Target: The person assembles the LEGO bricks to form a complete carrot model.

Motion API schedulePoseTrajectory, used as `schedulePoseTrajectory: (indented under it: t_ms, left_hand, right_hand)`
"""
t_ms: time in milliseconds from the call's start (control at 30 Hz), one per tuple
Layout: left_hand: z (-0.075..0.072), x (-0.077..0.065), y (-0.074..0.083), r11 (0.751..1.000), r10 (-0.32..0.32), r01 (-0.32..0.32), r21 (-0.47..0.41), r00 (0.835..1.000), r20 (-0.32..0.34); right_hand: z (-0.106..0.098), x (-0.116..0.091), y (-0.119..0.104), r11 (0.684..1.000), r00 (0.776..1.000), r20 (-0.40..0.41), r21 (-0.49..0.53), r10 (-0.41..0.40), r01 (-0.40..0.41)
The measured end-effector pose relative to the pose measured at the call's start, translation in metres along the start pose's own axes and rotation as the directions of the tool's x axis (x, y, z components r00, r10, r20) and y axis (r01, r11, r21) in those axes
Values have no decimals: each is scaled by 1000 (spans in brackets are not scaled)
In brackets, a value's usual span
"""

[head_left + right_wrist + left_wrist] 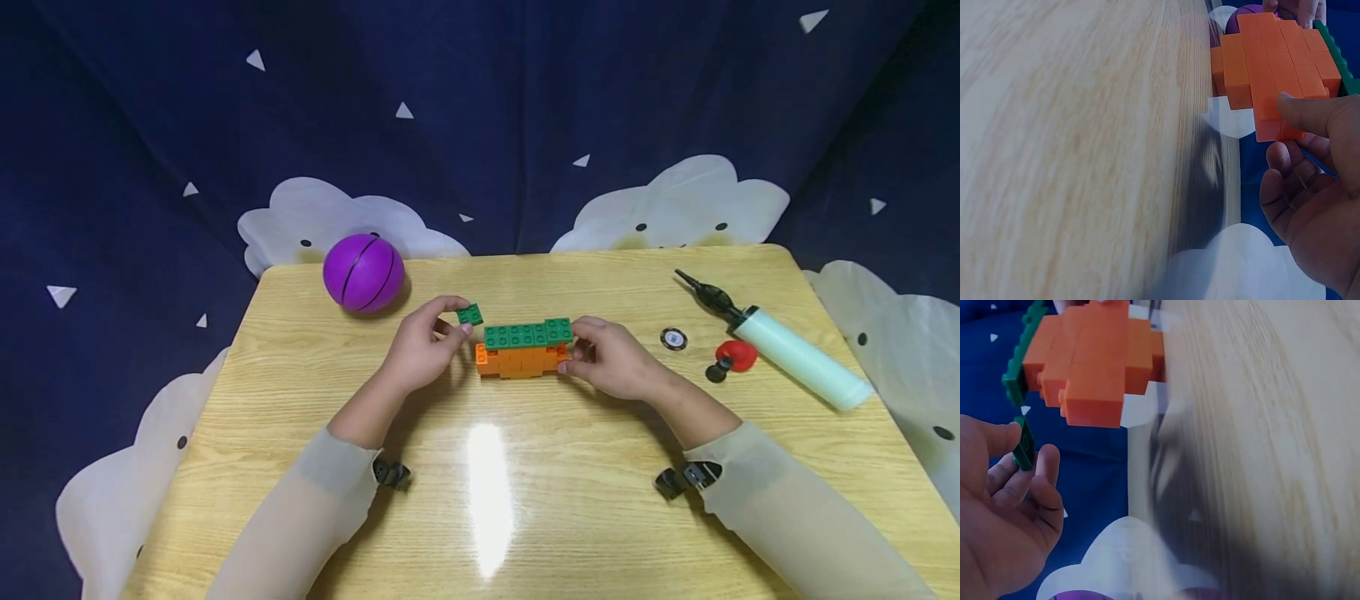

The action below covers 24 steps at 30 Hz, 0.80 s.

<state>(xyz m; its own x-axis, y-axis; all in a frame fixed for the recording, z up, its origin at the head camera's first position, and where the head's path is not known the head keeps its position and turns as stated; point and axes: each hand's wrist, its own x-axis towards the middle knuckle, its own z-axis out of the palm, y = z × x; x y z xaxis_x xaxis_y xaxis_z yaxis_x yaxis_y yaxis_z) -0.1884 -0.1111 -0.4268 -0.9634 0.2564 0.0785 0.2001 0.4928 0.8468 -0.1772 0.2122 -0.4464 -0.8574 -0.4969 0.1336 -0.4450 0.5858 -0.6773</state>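
Note:
An orange block build (pixel 522 362) of toy bricks stands at the middle of the table, its outline stepped in the wrist views. Green bricks (pixel 517 336) run along its top, the rightmost one raised above the others. My left hand (pixel 425 343) pinches a small green brick (pixel 470 315) between thumb and fingers, just left of the build and apart from it. At the right end, my right hand (pixel 613 358) grips the orange build, with the thumb (pixel 1310 112) laid on its near face and fingers behind.
A purple ball (pixel 363 273) sits at the back left of the wooden table (pixel 315 483). To the right lie a poker chip (pixel 673 338), a red item (pixel 737 356) with a black knob (pixel 717 370), and a pale green hand pump (pixel 802 358) with a black nozzle.

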Motion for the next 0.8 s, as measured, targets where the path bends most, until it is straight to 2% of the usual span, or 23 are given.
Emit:
schedulePoseTrajectory:
  t_ms: [367,600,800]
  left_hand:
    - [-3,-15,14,991,131,-131,23,991,10]
    - [-1,-23,21,987,158,-159,19,986,57]
    - [1,-24,26,984,168,-172,43,983,78]
  right_hand:
    - [0,-1,0,1000,1000,2,9,7,-7]
    - [1,-2,1,1000,1000,-1,8,0,0]
    - [1,-1,1,1000,1000,-9,-9,-10,10]
